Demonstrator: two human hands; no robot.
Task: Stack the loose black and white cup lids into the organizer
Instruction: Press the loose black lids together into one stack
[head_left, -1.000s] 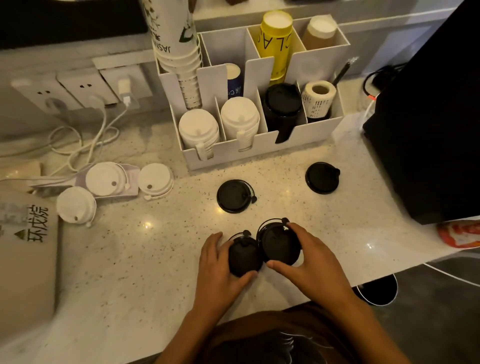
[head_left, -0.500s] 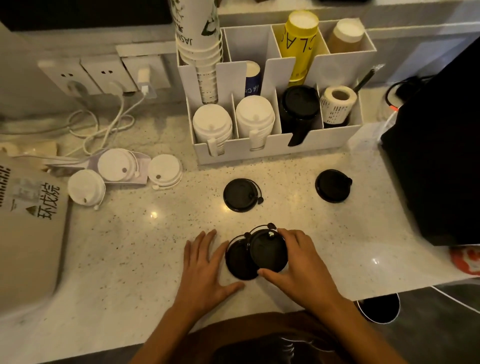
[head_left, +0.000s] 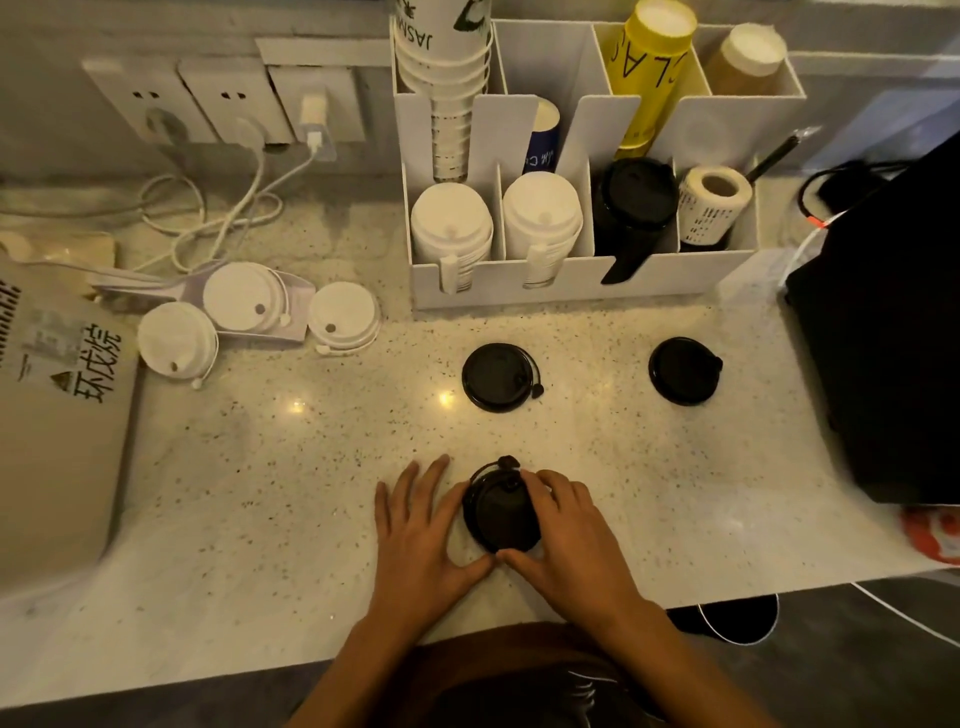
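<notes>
- Grips black lids in curled right hand fingers; rests left hand fingers straight on table.
- Probably light, thin, slippery; best pinched by rim.

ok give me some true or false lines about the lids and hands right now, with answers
1. Three white lids lie loose on the counter, left of the organizer. True.
2. The right hand grips the near black lids. True.
3. The organizer's black lid stack sits in its leftmost front compartment. False: it is third from the left, beside the label roll.
4. The left hand holds a white lid. False: its fingers lie straight on the counter beside the near black lids.
5. No black lids lie away from the hands. False: two loose black lids lie farther back on the counter.
</notes>
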